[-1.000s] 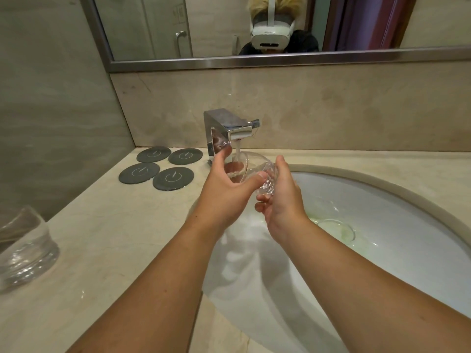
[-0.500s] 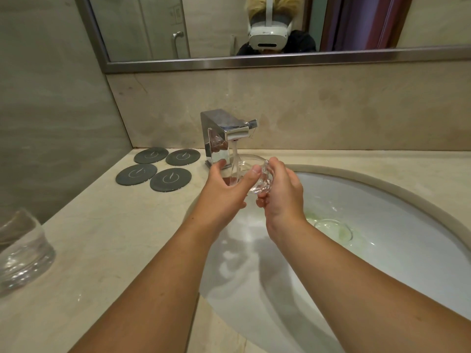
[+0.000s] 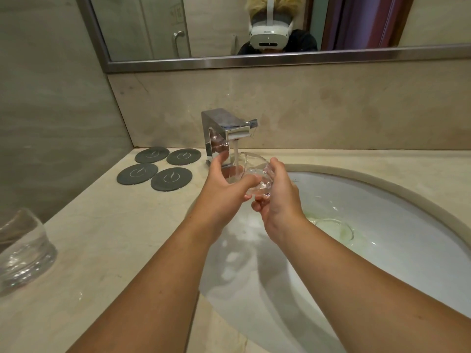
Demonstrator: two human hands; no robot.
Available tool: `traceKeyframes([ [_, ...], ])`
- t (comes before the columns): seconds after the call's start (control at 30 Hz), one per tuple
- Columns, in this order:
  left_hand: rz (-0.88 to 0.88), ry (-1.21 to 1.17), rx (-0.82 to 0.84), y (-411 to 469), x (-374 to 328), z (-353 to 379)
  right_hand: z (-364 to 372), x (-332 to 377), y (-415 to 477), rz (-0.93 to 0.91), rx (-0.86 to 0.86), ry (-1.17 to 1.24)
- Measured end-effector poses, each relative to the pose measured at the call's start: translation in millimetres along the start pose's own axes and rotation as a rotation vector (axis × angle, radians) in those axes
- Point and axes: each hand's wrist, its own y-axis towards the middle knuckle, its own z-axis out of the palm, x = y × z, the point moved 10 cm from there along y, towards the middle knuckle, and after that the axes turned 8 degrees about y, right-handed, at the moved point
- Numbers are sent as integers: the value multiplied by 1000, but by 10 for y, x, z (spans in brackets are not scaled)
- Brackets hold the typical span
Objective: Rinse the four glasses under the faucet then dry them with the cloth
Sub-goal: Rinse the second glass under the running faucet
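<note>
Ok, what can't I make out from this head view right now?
1. Held glass: its base is covered by the right hand and the left hand thumb.
2. Second glass on the counter: cut off by the left frame edge.
3. Other two glasses and the cloth: outside the head view.
4. Sink: right side runs past the frame edge.

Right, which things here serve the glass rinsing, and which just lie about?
Job: clear drinking glass in left hand and right hand; square chrome faucet; white oval sink; second clear glass, far left.
Idle: four round grey coasters; steel-framed mirror.
</note>
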Motion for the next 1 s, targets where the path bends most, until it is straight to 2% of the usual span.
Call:
traceKeyframes([
  [0.13,-59,16,44,0,69,52,-38,56,-26,-46,-40,-25],
  [0.33,-103,44,-22,3,108,-49,25,84,-59,-78,4,-72],
  [0.67,-27,-50,-43,33,26,-74,26,-9,-46,19,16,-45],
  [0.83,-54,-43,31,6,37,21,-16,48,-51,-32,-33,12],
  [1.0,-82,49,20,-9,74,-2,-17,142,-83,-106,-45,-42],
])
